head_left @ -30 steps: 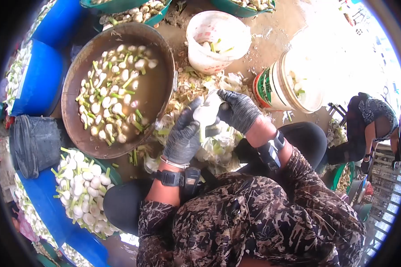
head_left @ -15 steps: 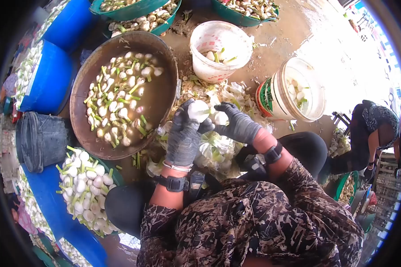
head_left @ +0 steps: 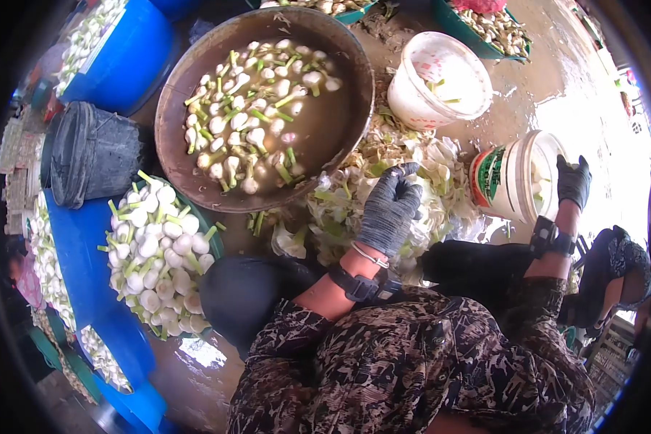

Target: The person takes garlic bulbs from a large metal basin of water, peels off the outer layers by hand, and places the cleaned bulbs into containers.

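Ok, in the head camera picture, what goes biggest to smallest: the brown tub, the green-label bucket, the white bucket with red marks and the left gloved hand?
1. Brown tub: easily largest.
2. Green-label bucket and white bucket with red marks: too alike to rank.
3. Left gloved hand: smallest.

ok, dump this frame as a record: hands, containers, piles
left hand: gloved, over peel pile, no bulb visible in it
right hand: gloved, at green-labelled bucket, contact unclear
round basin: garlic bulbs in cloudy water
white bucket: green stems showing
bulb heap: beside left knee
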`<action>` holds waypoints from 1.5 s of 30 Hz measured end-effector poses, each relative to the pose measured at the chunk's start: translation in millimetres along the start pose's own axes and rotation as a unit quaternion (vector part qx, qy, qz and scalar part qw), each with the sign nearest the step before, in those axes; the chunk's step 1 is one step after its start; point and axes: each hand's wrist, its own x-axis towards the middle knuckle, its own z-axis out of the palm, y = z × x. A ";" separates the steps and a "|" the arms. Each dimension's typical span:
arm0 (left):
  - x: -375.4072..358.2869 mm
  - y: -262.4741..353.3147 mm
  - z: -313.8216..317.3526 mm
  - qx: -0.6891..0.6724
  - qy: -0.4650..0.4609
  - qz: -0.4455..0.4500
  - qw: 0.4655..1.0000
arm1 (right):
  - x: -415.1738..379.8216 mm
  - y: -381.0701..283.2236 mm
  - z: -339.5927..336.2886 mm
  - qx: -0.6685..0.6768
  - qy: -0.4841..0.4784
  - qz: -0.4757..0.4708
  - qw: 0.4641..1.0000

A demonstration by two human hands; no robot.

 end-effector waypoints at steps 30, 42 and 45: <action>44.5 43.1 -116.2 -0.304 0.274 0.100 0.907 | -273.2 -382.7 122.2 0.152 -0.403 -0.617 0.658; 17.7 -18.1 -90.0 -0.166 0.136 0.127 0.968 | -253.5 -328.7 -20.0 0.600 -0.458 -0.231 0.614; -11.0 -4.4 -87.1 -0.102 0.163 0.148 0.970 | -261.5 -313.1 -45.1 0.611 -0.421 -0.269 0.614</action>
